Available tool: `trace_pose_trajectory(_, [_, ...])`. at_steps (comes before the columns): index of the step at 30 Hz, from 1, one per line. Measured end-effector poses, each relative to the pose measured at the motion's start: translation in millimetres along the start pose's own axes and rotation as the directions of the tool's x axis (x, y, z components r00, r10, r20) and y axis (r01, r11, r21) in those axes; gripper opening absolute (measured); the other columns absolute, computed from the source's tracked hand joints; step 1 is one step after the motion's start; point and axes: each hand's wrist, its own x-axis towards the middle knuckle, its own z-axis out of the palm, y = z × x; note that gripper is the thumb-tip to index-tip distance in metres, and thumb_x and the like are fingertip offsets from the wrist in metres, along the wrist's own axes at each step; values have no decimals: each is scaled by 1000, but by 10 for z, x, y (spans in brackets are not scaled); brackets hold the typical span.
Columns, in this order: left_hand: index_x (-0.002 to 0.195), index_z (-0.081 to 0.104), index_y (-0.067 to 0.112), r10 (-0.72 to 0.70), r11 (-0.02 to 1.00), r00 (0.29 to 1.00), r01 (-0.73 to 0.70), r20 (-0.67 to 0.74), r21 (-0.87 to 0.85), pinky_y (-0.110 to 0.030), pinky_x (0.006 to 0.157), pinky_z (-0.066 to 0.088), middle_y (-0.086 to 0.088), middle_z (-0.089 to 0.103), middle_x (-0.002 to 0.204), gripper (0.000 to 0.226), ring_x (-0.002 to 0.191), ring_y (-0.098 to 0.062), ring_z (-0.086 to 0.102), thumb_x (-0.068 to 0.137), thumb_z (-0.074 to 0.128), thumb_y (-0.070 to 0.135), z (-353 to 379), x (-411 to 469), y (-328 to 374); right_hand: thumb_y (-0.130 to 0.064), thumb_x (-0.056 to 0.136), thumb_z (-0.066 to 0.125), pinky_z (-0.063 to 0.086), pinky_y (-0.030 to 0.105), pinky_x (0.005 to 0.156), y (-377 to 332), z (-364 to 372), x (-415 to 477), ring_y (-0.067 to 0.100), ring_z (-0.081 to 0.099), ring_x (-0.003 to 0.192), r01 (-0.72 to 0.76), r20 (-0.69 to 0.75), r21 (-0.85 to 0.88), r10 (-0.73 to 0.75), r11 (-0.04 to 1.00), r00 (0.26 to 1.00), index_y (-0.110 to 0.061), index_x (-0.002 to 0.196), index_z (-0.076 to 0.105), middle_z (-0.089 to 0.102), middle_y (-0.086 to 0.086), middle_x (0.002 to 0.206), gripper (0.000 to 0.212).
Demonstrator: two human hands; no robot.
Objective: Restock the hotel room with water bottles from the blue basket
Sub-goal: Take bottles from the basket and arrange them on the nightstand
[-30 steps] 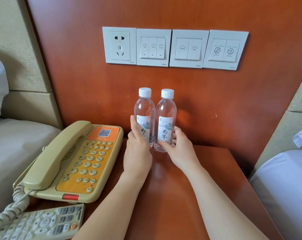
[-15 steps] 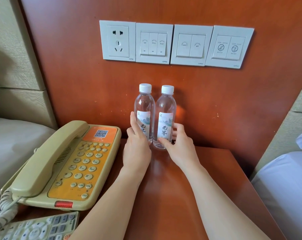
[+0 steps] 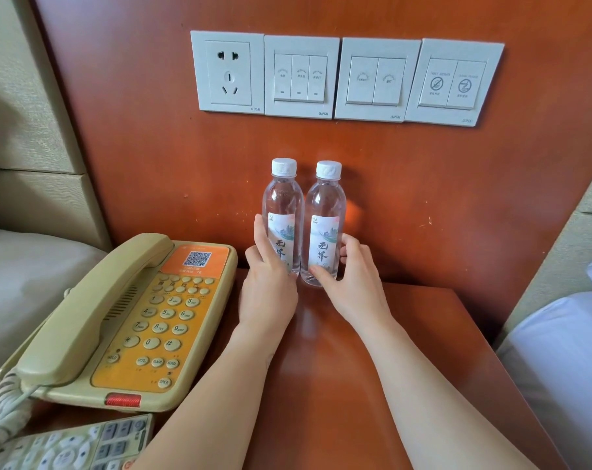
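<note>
Smooth, glossy see-thru plastic on left clear plastic water bottle (image 3: 282, 198) & right clear plastic water bottle (image 3: 325, 201); ribbed white plastic caps (image 3: 284, 166), slick printed labels (image 3: 281, 239). Mirror-like sheen on polished red-brown wood nightstand top (image 3: 321, 385); satin, lightly scuffed finish on matching wood wall panel (image 3: 457, 198). Matt beige plastic phone w/ orange faceplate (image 3: 158, 320). Smooth white plastic switch plates (image 3: 377, 79). Coarse woven beige fabric headboard pads (image 3: 23, 113).
</note>
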Motion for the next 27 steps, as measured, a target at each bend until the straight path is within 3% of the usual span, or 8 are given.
trace_pose_trajectory(3, [153,-6,7,-15,1000,1000,16,17,-18,-32,76,48,-19,40,133,112,105,-33,60,81,76,33,-16,-14,-2,-57,68,69,47,34,93,-11,-19,-19,11,48,116,-39,-13,40,40,998,999,-29,140,32,49,-9,123,86])
trace_pose_trajectory(5, [153,1,2,-20,1000,1000,19,24,7,-32,82,47,-21,42,132,111,109,-34,57,79,77,32,-26,-20,0,-55,70,67,49,36,91,-12,-32,-23,12,52,112,-81,-18,37,81,996,997,-30,136,35,52,-11,118,78])
trace_pose_trajectory(9, [146,22,2,-41,998,998,38,55,51,-36,86,46,-19,47,127,81,111,-35,53,83,70,19,-40,4,-13,-43,72,68,54,39,87,-4,-37,-22,9,61,100,-116,23,67,114,991,993,-34,117,48,61,-17,105,49])
trace_pose_trajectory(12, [139,31,4,-28,998,998,25,60,59,-39,84,48,-17,50,121,67,107,-35,53,85,69,18,-44,20,-16,-40,73,71,55,36,86,0,-40,-16,5,64,93,-109,23,91,108,990,994,-35,115,52,63,-19,100,46])
trace_pose_trajectory(19, [140,30,7,-39,999,998,39,57,5,-42,82,49,-15,51,120,73,108,-34,53,84,73,24,-24,44,-39,-39,76,73,55,35,88,12,-53,-26,4,65,94,-83,24,109,81,991,996,-35,122,55,63,-21,99,50])
trace_pose_trajectory(24, [153,8,6,-72,992,997,74,31,-100,-28,83,40,-20,40,135,106,115,-34,51,77,79,31,-33,14,-12,-54,67,70,53,39,91,-33,-55,-59,12,61,105,-74,47,106,69,992,997,-28,132,45,61,-11,115,74])
trace_pose_trajectory(27, [152,12,11,-47,991,999,49,21,-128,-26,80,39,-15,46,132,97,114,-29,50,80,76,27,-30,20,-27,-52,69,73,54,40,87,-28,-53,-56,11,64,98,-81,47,104,77,991,996,-29,122,47,63,-13,108,63])
